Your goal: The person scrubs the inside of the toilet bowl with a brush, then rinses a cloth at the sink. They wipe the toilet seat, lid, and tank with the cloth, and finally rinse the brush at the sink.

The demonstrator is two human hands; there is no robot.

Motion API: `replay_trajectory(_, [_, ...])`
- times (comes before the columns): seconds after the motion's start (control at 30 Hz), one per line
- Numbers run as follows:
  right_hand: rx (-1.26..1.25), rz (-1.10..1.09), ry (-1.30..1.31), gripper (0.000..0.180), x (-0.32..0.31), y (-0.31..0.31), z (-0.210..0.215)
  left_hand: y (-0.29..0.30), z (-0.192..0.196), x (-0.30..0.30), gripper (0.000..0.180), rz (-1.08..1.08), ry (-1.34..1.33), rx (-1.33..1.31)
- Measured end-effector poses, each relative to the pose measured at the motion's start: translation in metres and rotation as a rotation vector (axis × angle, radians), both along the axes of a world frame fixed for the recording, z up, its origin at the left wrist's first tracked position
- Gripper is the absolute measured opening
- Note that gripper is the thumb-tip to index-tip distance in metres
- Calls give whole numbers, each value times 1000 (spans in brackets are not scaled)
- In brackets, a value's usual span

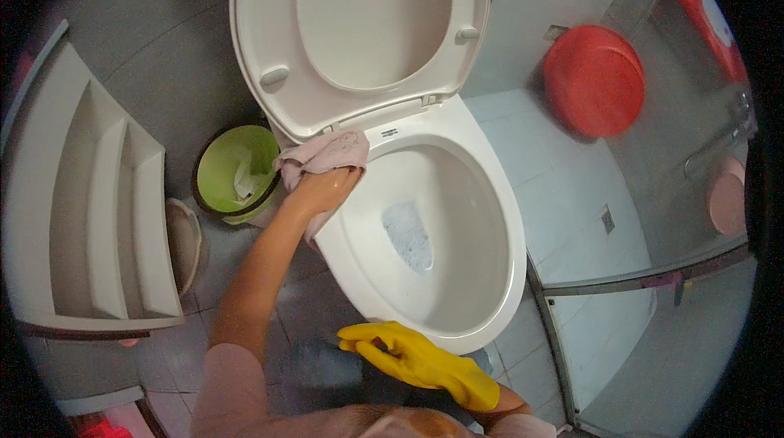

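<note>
A white toilet stands in the middle with its seat and lid (359,29) raised and its bowl rim (510,217) bare. My left hand (322,190), ungloved, presses a pink cloth (322,154) against the rear left of the rim, near the hinge. My right hand (416,360) wears a yellow rubber glove and hangs low in front of the bowl's near edge, fingers loosely curled, holding nothing that I can see. Foamy water (408,235) lies in the bowl's bottom.
A green waste bin (214,181) with paper inside stands left of the toilet. A white stepped shelf unit (90,201) fills the left side. A red basin (594,78) leans behind a glass shower partition (653,279) on the right.
</note>
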State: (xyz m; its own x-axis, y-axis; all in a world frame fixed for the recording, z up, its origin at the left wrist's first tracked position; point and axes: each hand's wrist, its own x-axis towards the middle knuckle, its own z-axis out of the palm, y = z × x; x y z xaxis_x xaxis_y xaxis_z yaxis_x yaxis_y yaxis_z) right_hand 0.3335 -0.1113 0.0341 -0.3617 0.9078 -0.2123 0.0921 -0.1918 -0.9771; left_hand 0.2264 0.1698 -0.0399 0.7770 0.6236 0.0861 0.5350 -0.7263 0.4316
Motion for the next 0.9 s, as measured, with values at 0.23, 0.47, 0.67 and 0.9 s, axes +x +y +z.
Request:
replay_trajectory(0.23, [-184,-96,135,28,4,4,0,-14,-4,-19,24,211,-34,424])
replay_trajectory(0.47, [-246,-72,252,28,5,17,3,-35,-25,-78,39,413,-240,287])
replay_trajectory(0.67, [-192,-48,204,29,-1,22,-3,-7,20,-11,50,165,-15,375])
replay_trajectory(0.9, [-216,-47,293,29,2,19,-10,26,18,-10,40,42,59,748])
